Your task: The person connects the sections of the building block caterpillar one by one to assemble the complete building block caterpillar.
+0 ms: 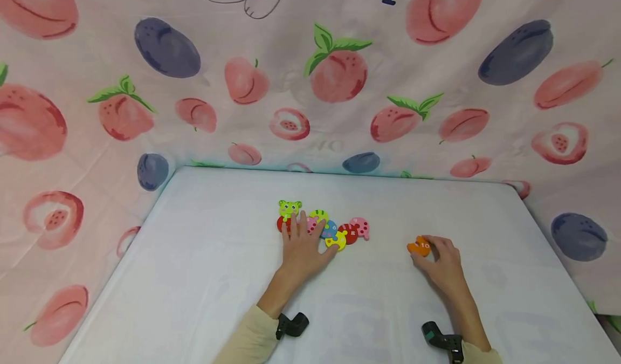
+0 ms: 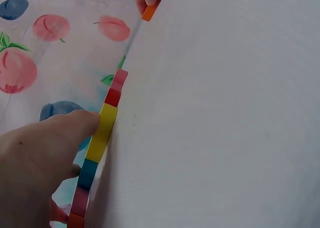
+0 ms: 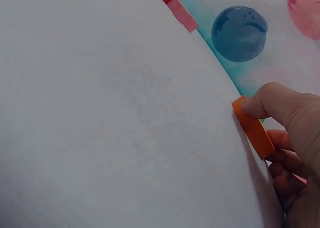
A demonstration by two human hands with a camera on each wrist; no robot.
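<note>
A row of joined, colourful puzzle pieces lies on the table, with a green animal-face piece at its left end. My left hand rests over the left part of this row with its fingers spread, hiding some pieces. Its thumb is at the yellow piece. Farther right along the row come a red piece and a pink spotted piece. Apart from the row, to its right, my right hand pinches an orange puzzle piece marked 10 between thumb and fingers.
The white tabletop extends around both hands. Behind it and at the sides hangs a pink curtain printed with peaches and dark plums. A black wrist device sits at the left wrist, another at the right.
</note>
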